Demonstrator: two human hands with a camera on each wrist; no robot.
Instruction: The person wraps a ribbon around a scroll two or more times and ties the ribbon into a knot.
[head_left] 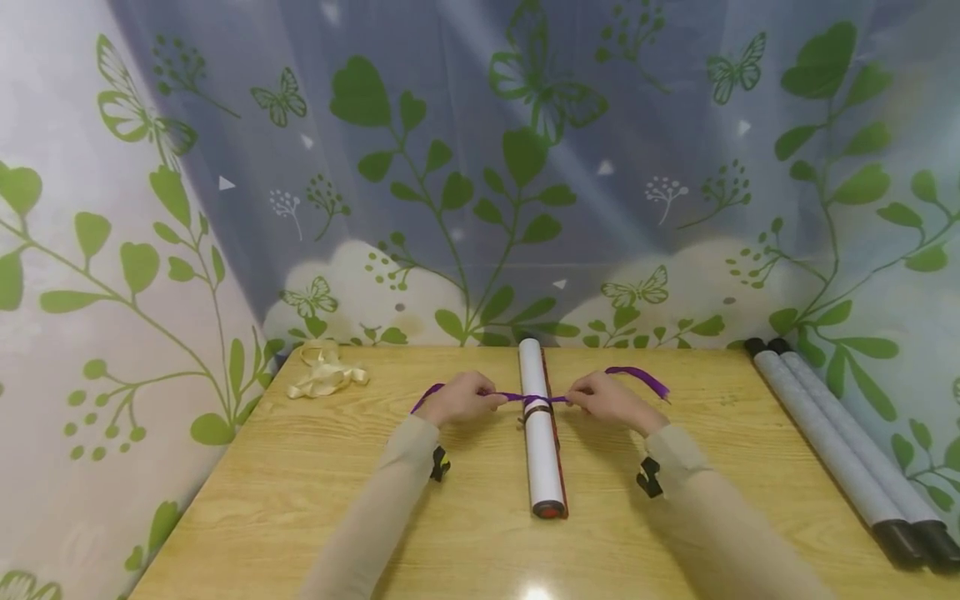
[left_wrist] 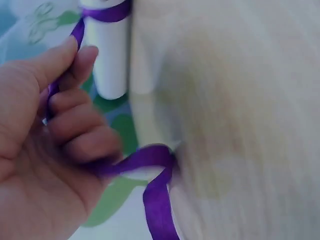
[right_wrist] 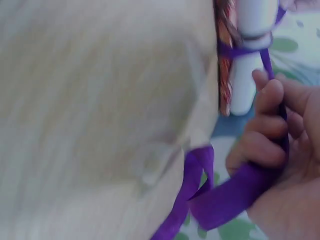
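Roll (head_left: 543,467) on desk (head_left: 465,542), long axis running away from the person. Purple ribbon (head_left: 534,400) wraps around it crosswise. Left hand (head_left: 463,400) just left of roll, right hand (head_left: 611,402) just right; neither clearly nearer. Fingers of the 2 hands curled, each pinching 1 side of ribbon.

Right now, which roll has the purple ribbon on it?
The white roll between the left hand and right hand. Purple ribbon crosses it; the two grey rolls at the right show none.
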